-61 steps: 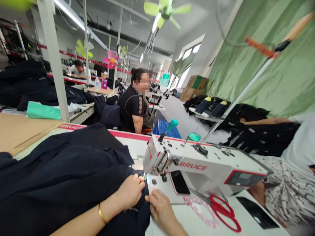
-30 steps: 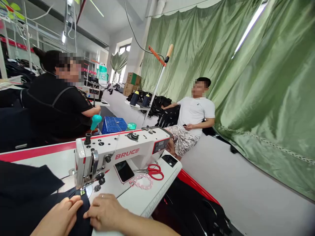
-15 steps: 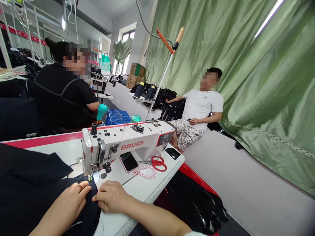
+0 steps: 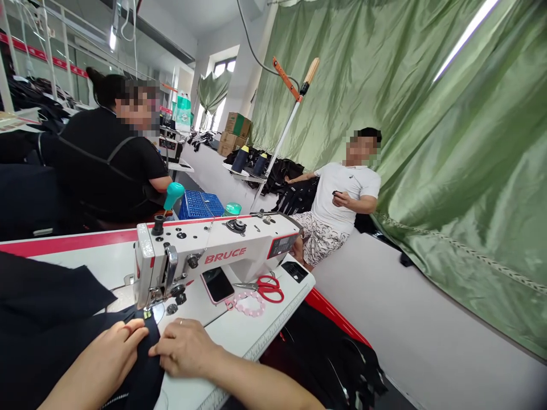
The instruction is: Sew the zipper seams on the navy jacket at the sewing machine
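Observation:
Dark navy fabric (image 4: 47, 336) covers the left of the sewing machine bed, and its narrow front part runs up under the needle area of the white sewing machine (image 4: 222, 245). My left hand (image 4: 113, 350) presses on this fabric just in front of the presser foot, with its fingers bent and drawn together. At the right edge of the same piece, my right hand (image 4: 183, 347) pinches the cloth between thumb and fingers. A small yellowish patch shows on the fabric by the foot. A zipper-like strip of teeth (image 4: 115, 401) lies below my left wrist.
On the machine table are a phone (image 4: 217, 285), red-handled scissors (image 4: 270, 288) and a pink bead bracelet (image 4: 250, 304). A red bin (image 4: 337, 316) of dark garments stands below the right edge. One co-worker (image 4: 106, 154) sits at left; another person (image 4: 337, 193) sits behind the machine.
The view has shifted slightly, moving the machine and my hands a little left in the picture. Both hands keep their places on the fabric. The seated person in white has raised the hand holding a small dark object.

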A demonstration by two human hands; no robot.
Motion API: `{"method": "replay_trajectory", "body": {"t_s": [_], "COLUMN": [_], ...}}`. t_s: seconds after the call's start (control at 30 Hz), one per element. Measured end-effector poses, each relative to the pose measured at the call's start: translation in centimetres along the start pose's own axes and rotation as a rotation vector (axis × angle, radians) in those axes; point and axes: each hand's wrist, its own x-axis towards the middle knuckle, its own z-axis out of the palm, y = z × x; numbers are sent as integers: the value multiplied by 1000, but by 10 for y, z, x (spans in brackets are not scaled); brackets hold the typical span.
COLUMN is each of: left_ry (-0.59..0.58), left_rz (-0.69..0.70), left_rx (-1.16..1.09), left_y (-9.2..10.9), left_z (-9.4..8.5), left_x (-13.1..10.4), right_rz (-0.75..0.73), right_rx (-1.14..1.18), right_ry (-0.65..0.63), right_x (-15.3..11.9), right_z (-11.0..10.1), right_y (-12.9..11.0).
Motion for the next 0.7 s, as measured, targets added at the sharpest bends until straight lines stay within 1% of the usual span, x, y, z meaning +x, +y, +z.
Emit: {"method": "replay_trajectory", "body": {"t_s": [0.13,0.37,0.7], "left_ry": [-6,-48,-59], "left_rz": [44,26,12], "left_rx": [11,21,19], "left_y": [0,2,4], "left_z": [-2,-6,-8], "left_x": [0,-1,1], "right_rz": [10,11,4], "right_rx": [0,8,15], "right_ry": [1,8,19], "right_x": [0,0,0], "right_z": [-1,-4,-6], "right_y": [0,-2,-2]}}
